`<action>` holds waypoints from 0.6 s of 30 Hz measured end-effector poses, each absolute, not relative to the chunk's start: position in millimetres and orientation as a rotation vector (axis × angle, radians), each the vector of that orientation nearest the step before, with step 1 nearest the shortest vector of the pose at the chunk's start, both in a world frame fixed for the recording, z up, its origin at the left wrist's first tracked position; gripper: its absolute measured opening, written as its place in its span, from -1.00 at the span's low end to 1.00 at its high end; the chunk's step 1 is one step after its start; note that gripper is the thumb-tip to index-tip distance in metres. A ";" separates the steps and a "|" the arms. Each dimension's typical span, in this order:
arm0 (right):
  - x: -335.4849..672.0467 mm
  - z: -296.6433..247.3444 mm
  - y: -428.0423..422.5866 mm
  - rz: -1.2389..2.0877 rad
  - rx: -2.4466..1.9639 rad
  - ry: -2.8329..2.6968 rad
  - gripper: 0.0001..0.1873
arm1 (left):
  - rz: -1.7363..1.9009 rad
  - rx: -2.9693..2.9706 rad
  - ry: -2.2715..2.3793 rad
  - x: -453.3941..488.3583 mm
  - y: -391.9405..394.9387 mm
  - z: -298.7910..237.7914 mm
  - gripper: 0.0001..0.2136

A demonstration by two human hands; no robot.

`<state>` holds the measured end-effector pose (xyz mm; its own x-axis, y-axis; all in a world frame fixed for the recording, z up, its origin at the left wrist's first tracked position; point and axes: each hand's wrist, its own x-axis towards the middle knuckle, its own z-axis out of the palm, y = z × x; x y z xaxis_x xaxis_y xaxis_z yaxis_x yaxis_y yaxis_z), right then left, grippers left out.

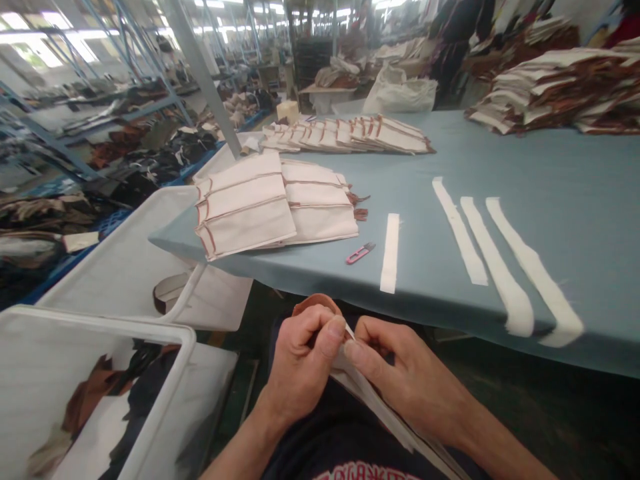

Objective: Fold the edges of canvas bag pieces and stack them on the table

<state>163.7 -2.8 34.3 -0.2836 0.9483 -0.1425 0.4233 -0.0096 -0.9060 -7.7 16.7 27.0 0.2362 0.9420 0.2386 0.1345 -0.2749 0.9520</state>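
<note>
Close to my body, beyond the table's front edge, both hands work on a cream fabric panel with a brown leather-like part. Thumb and fingers of my left hand pinch its upper edge. Just beside it, my right hand pinches the same edge, thumbs nearly touching. The rest of the panel hangs down to the lower right, partly hidden by my right hand and wrist. On the table ahead lie pink-handled thread snips and a short white strip.
Overlapping cream panels lie at the blue-green table's left end, with another row behind. Several long white strips lie right. A tall pile stands far right. White bins stand left; a person is behind.
</note>
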 end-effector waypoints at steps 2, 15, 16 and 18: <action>162.9 30.1 -1.9 1.238 -1.426 -1.742 -0.56 | 1.137 1.608 1.023 -6.8 17.2 23.8 -0.62; 169.5 16.6 -2.1 0.822 -0.990 -1.888 -0.66 | 0.976 0.490 0.893 36.4 5.5 20.7 -0.66; 170.9 18.7 -1.2 0.745 -0.967 -1.920 -0.67 | 0.979 0.451 0.888 38.5 5.9 21.8 -0.66; 173.2 24.3 0.3 0.595 -0.940 -1.967 -0.66 | 1.001 0.381 0.890 42.5 6.8 23.7 -0.66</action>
